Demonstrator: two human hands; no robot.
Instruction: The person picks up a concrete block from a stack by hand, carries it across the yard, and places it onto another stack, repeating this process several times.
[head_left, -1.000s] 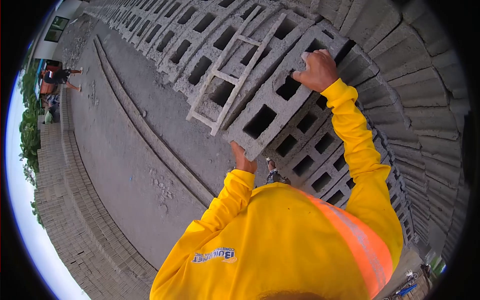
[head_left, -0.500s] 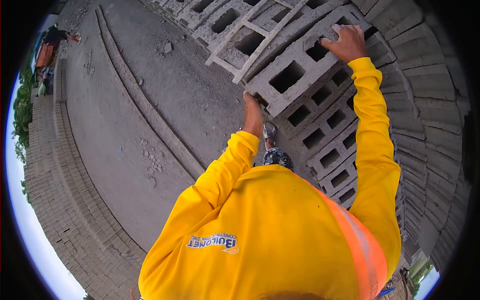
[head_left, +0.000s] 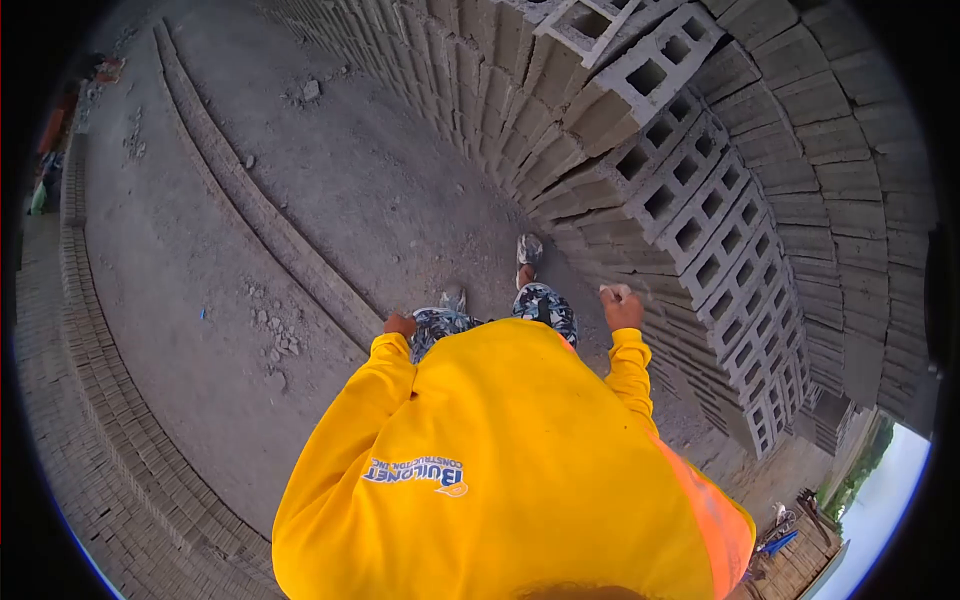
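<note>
Beside my left thigh, my left hand point(head_left: 400, 325) hangs low with its fingers curled; what it may hold is hidden. My right hand point(head_left: 622, 306) is at my right side, fingers bent together, with nothing I can make out in it. To its right rises a tall stack of hollow concrete blocks point(head_left: 708, 272), apart from the hand. One hollow block point(head_left: 660, 62) lies at the top of the stack, beside a small ladder-like frame point(head_left: 598, 30).
A long narrow raised strip point(head_left: 250, 218) runs along the dusty ground point(head_left: 360, 190). Rubble point(head_left: 280, 335) lies right of a long low block stack point(head_left: 110, 350) on the left. More blocks point(head_left: 800, 130) are stacked at the right. Blue material point(head_left: 778, 543) is at the lower right.
Both hands have come away from the hollow block and dropped back beside my body. The view has shifted, showing more of the block stack's side and both my feet.
</note>
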